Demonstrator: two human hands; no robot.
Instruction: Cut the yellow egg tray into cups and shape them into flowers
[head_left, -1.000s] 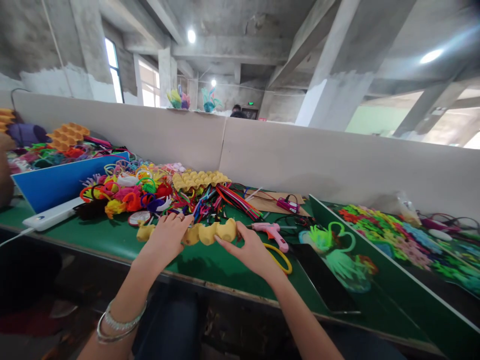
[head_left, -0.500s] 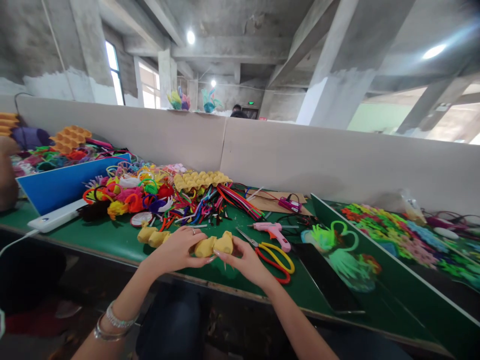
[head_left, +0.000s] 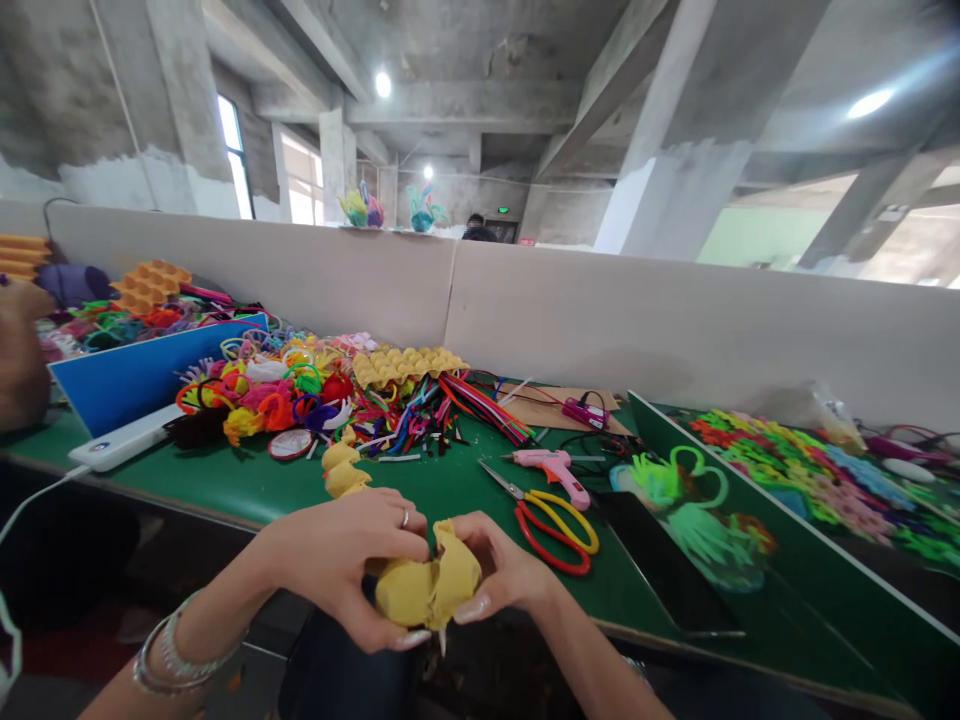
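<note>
Both hands hold a yellow egg carton strip (head_left: 405, 592) at the table's front edge. My left hand (head_left: 352, 560) wraps round its middle, covering part of the cups, and the far end sticks out beyond the fingers. My right hand (head_left: 499, 575) pinches the end cup, which looks torn or bent where it joins its neighbour. To the right lie scissors (head_left: 551, 525) with one red and one yellow handle loop. Beyond them rests a pink glue gun (head_left: 555, 470). A dark phone-like slab (head_left: 667, 565) lies further right.
Pipe cleaners (head_left: 420, 415) and pom-pom pieces are heaped at the back left, beside a yellow egg tray (head_left: 409, 366). A blue divider (head_left: 161, 375) and a green divider (head_left: 750, 510) flank the place. At far left shows another person's arm (head_left: 22, 350). Green fuzzy crafts (head_left: 705, 530) lie right.
Both hands have drawn the egg carton strip closer to me and lower, past the table edge. The strip has turned, and its end cup now stands tilted against its neighbour.
</note>
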